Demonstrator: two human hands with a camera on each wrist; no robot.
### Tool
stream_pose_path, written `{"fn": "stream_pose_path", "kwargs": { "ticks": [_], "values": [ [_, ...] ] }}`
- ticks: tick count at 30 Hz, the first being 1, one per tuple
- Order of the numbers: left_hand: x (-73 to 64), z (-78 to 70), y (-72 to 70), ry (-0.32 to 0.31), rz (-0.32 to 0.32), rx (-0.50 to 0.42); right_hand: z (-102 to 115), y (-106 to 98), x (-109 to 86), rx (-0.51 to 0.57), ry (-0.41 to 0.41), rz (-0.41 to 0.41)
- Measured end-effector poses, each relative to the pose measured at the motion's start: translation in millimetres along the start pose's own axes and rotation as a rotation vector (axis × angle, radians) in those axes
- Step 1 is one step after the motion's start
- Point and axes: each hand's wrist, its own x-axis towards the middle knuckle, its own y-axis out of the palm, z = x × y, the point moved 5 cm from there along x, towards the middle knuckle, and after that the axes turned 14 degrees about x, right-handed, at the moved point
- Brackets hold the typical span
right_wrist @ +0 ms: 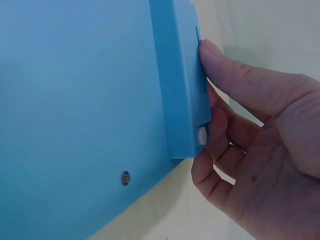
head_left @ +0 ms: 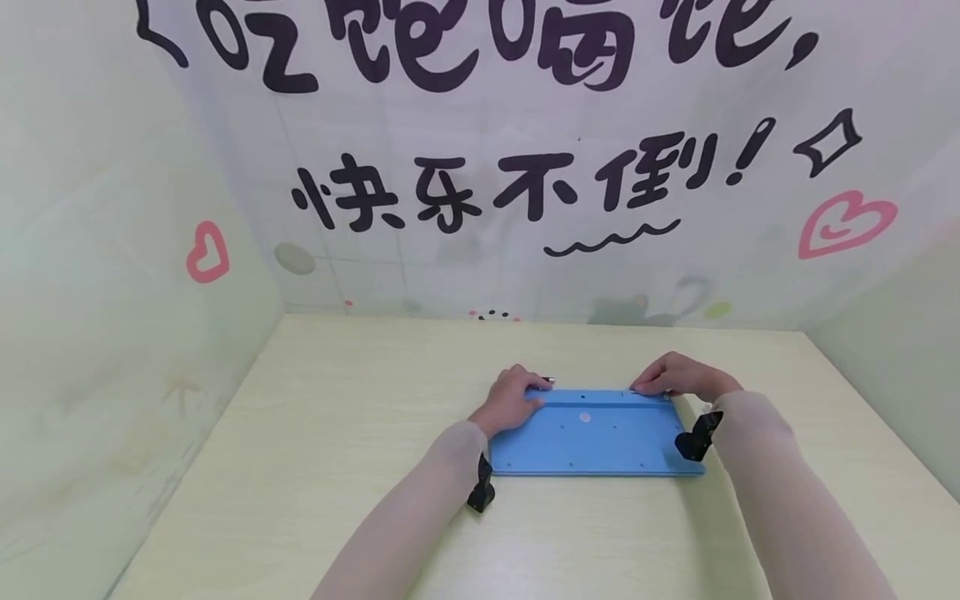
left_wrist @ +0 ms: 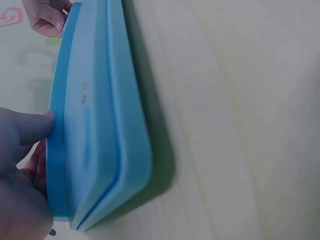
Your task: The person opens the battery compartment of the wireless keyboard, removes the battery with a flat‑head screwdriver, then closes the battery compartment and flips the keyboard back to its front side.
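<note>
A blue keyboard (head_left: 600,446) lies underside up in front of me, with small screws, a round pale label and a raised bar along its far edge. At the far left corner my left hand (head_left: 512,402) grips that bar, the thumb (left_wrist: 35,125) on one side and fingers behind it. My right hand (head_left: 686,377) pinches the bar's right end between thumb and fingers. In the right wrist view, a thin slot and a white button (right_wrist: 202,135) show close to these fingers. A small dark item with a light end (head_left: 551,380) shows beside the left fingertips.
The keyboard is on a pale wooden table (head_left: 322,417) and casts a shadow there. A printed white wall sheet (head_left: 480,275) stands behind the table, with pale panels (head_left: 112,333) at the sides. Black wrist cameras (head_left: 482,487) sit on both sleeves.
</note>
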Motion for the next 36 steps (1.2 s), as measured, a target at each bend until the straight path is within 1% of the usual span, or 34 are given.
{"fn": "stream_pose_path", "kwargs": {
  "ticks": [4,9,14,19,22,24,26,32,36],
  "values": [
    [-0.8,-1.7,-1.3,0.011,-0.006,0.000,0,2,-0.9,0.000,-0.006,-0.033],
    [-0.5,-1.9,-0.3,0.001,0.000,0.004,-3,2,0.3,0.009,0.018,-0.066],
    [-0.7,-1.3,2.0,-0.002,0.003,0.001,-6,4,-1.7,0.020,0.023,-0.095],
    [-0.7,-1.5,2.2,-0.010,-0.002,0.006,-6,5,-3.5,0.015,0.005,-0.128],
    [-0.3,-1.7,2.1,-0.016,0.000,0.013,-5,5,-4.8,-0.004,-0.021,-0.141],
    [-0.1,-1.8,2.1,-0.020,0.001,0.006,-5,5,-5.9,-0.015,-0.027,-0.160],
    [-0.1,-2.4,1.5,-0.020,0.001,-0.001,-3,5,-7.8,-0.036,-0.050,-0.170],
    [0.8,-4.7,-0.8,0.005,-0.005,-0.006,1,7,-12.0,-0.067,-0.080,-0.208],
    [1.4,-4.2,-2.1,0.020,0.012,0.006,3,9,-13.3,-0.077,-0.089,-0.228]
  ]
}}
